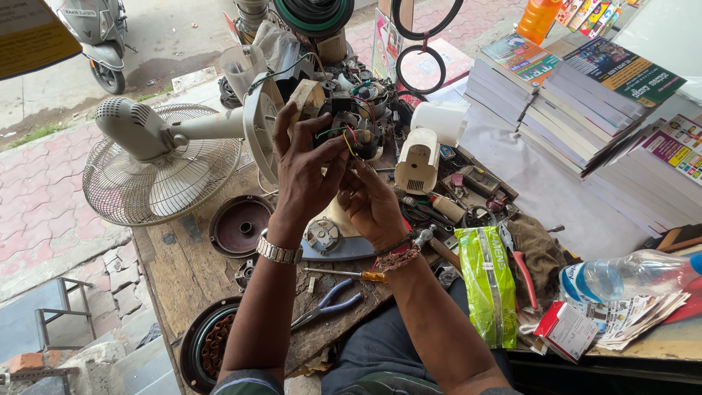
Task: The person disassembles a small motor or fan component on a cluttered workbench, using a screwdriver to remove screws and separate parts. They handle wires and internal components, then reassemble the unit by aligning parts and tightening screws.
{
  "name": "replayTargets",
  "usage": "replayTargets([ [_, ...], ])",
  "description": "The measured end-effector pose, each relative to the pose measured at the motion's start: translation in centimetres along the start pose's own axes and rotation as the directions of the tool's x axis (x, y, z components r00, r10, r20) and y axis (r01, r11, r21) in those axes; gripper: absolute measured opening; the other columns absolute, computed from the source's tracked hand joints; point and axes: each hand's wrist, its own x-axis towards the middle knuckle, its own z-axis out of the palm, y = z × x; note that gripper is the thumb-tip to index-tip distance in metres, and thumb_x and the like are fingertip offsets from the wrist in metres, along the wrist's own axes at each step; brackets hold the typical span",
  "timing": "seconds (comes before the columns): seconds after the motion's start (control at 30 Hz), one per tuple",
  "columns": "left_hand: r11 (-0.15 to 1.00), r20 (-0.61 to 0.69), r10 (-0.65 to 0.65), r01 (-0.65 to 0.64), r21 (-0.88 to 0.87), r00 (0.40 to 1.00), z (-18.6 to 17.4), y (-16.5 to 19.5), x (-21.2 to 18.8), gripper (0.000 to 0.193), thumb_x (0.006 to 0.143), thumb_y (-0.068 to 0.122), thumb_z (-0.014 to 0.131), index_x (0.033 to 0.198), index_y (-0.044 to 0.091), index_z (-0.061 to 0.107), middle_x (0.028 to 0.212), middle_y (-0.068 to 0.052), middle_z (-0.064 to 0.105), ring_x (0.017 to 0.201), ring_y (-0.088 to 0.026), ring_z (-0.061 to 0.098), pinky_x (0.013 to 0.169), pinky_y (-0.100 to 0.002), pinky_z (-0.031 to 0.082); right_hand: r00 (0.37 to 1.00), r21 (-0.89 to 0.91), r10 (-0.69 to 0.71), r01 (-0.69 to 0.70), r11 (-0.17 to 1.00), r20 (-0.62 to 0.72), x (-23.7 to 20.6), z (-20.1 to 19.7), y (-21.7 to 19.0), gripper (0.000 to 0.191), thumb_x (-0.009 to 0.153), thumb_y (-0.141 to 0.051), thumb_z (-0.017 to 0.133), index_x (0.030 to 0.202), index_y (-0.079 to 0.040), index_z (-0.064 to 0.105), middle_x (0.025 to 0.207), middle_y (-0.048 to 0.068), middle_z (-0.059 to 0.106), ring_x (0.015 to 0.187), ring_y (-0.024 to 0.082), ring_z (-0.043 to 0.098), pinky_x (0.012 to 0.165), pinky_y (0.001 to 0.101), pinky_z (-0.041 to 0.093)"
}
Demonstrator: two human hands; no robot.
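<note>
While both hands grip, motor unit (344,121) upright, wires toward the person

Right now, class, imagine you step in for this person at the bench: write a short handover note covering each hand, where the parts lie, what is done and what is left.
Left hand: grips the opened appliance body from the side, holding it above the bench.
Right hand: fingertips pinch the coloured wires under the body.
On the wooden bench: screwdriver, blue-handled pliers, a round dark cover, a cream housing.
Done: casing is open, wiring exposed.
Left: wires are loose; covers lie off.
</note>
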Motion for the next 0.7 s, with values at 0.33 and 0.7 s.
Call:
replayTargets([
  [0.33, 1.000, 0.011, 0.000, 0.000, -0.004, 1.000, -0.3, 0.1, 0.0, 0.026, 0.093, 0.017, 0.074, 0.117, 0.024, 0.079, 0.140, -0.010, 0.061, 0.152, -0.044, 0.023, 0.126, -0.057, 0.021, 0.999, 0.076, -0.009, 0.012, 0.997, -0.040, 0.6, -1.4, 0.2, 0.024, 0.102, -0.018, 0.059, 0.119, -0.003, 0.066, 0.111, 0.010, 0.073, 0.101, 0.020, 0.072, 0.077, 0.0299, 0.059],
  [0.7, 1.000, 0.002, 0.017, -0.017, -0.015, 1.000, -0.3, 0.4, 0.0, 0.027, 0.089, 0.017, 0.076, 0.116, 0.024, 0.080, 0.138, -0.011, 0.061, 0.149, -0.044, 0.024, 0.125, -0.056, 0.020, 0.999, 0.051, -0.012, 0.014, 0.999, -0.039, 1.3, -3.3, -0.1, 0.021, 0.105, -0.016, 0.061, 0.120, -0.001, 0.065, 0.107, 0.011, 0.073, 0.096, 0.019, 0.072, 0.077, 0.0283, 0.059],
])
